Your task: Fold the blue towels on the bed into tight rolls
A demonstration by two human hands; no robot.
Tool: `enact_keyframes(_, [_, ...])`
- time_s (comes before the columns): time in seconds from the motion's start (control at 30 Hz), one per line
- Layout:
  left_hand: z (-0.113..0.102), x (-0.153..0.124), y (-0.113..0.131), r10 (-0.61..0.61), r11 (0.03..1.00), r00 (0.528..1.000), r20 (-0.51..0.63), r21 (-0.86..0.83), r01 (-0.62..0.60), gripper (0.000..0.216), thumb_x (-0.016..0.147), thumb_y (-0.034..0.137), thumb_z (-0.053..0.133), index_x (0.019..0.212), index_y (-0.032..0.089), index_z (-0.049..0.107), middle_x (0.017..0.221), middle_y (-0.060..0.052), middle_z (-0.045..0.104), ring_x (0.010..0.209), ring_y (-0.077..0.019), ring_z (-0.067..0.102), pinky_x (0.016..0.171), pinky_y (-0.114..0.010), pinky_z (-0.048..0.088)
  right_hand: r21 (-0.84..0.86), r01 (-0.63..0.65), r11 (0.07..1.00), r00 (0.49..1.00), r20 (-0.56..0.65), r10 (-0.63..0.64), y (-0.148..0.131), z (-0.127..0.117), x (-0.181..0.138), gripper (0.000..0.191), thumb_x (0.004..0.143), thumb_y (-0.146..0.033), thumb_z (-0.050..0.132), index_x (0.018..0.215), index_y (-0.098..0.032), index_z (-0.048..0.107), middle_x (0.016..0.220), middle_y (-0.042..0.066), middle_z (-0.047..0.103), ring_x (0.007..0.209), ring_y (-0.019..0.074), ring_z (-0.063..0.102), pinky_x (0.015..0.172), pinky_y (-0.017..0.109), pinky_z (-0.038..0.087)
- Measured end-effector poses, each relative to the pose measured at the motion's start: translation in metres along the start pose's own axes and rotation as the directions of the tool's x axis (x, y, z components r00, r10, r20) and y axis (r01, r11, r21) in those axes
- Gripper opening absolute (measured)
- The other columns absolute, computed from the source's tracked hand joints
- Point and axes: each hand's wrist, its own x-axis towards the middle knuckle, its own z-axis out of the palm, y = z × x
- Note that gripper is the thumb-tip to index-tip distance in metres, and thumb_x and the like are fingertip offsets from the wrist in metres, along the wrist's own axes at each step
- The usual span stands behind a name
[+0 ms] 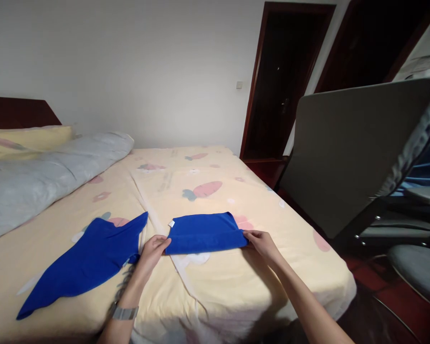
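A folded blue cloth (pixel 205 232) lies on the bed (pixel 236 282) in front of me, a small white tag at its near left corner. My left hand (pixel 152 251) pinches the cloth's near left corner. My right hand (pixel 261 242) pinches its near right corner. A second blue cloth (pixel 89 260) lies spread out and rumpled to the left, just beside my left wrist. A metal watch band sits on my left wrist.
The bed has a yellow sheet with carrot prints. A grey duvet (pixel 39 181) and a yellow pillow (pixel 25 141) lie at the far left. A grey slanted board (pixel 347 148) and chairs (pixel 415 267) stand right of the bed. Dark wooden doors (pixel 286 81) are behind.
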Motion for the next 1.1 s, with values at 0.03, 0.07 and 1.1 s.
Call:
enact_keyframes(0.03, [-0.002, 0.000, -0.001, -0.003, 1.000, 1.000, 0.005, -0.003, 0.003, 0.058, 0.058, 0.069, 0.079, 0.083, 0.020, 0.061, 0.073, -0.005, 0.075, 0.073, -0.0244, 0.075, 0.061, -0.030, 0.056, -0.013, 0.008, 1.000, 1.000, 0.001, -0.008, 0.001, -0.002, -0.002, 0.037, 0.076, -0.044, 0.070, 0.090, -0.011, 0.081, 0.092, 0.011, 0.079, 0.092, 0.0297, 0.073, 0.083, 0.038, 0.060])
enact_keyframes(0.07, [-0.004, -0.001, -0.003, -0.005, 1.000, 1.000, 0.010, -0.006, 0.005, 0.058, 0.057, 0.068, 0.079, 0.083, 0.020, 0.061, 0.072, -0.004, 0.075, 0.072, -0.0244, 0.075, 0.060, -0.030, 0.056, -0.029, 0.016, 0.999, 1.000, 0.004, -0.016, 0.001, -0.004, -0.004, 0.037, 0.075, -0.044, 0.071, 0.090, -0.011, 0.081, 0.092, 0.011, 0.079, 0.093, 0.0303, 0.073, 0.083, 0.038, 0.059])
enact_keyframes(1.1, [0.044, -0.040, 0.002, 0.609, 0.088, 0.424, 0.671, 0.474, -0.876, 0.050, 0.103, 0.032, 0.053, 0.152, 0.023, 0.044, 0.147, -0.007, 0.059, 0.135, -0.0218, 0.057, 0.112, -0.041, 0.051, -0.499, 0.867, -0.005, 0.401, 0.703, -0.588, 0.008, 0.090, -0.035, 0.048, 0.102, -0.026, 0.055, 0.145, -0.006, 0.051, 0.145, 0.019, 0.054, 0.134, 0.0293, 0.054, 0.111, 0.045, 0.050])
